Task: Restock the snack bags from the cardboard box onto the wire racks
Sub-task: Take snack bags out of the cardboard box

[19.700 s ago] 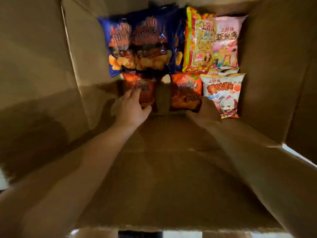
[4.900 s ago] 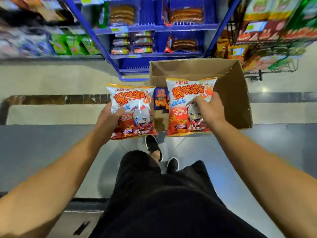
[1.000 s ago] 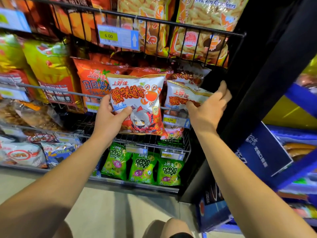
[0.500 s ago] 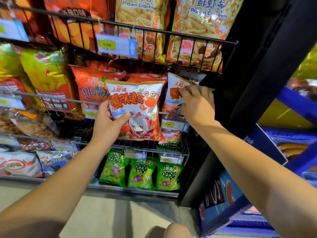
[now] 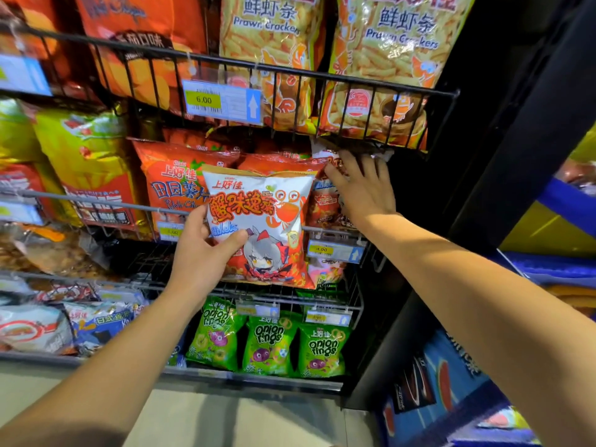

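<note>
My left hand [image 5: 201,253] grips a white and orange crab-flavour snack bag [image 5: 261,227] by its lower left corner, holding it upright in front of the middle wire rack [image 5: 335,232]. A second bag of the same kind [image 5: 324,201] stands in that rack at its right end. My right hand [image 5: 362,185] lies against this bag with fingers straight and spread, pressing it back under the upper rack [image 5: 290,74]. The cardboard box is out of view.
Orange potato-chip bags [image 5: 171,185] fill the middle rack to the left. Prawn cracker bags [image 5: 387,59] stand in the upper rack, green onion ring bags [image 5: 274,343] in the lower one. A black post [image 5: 477,175] bounds the racks on the right, with blue shelving beyond.
My right hand has let go of the second bag's top and now lies flat against it, deeper in the rack. My left hand keeps hold of its bag, nearly still.
</note>
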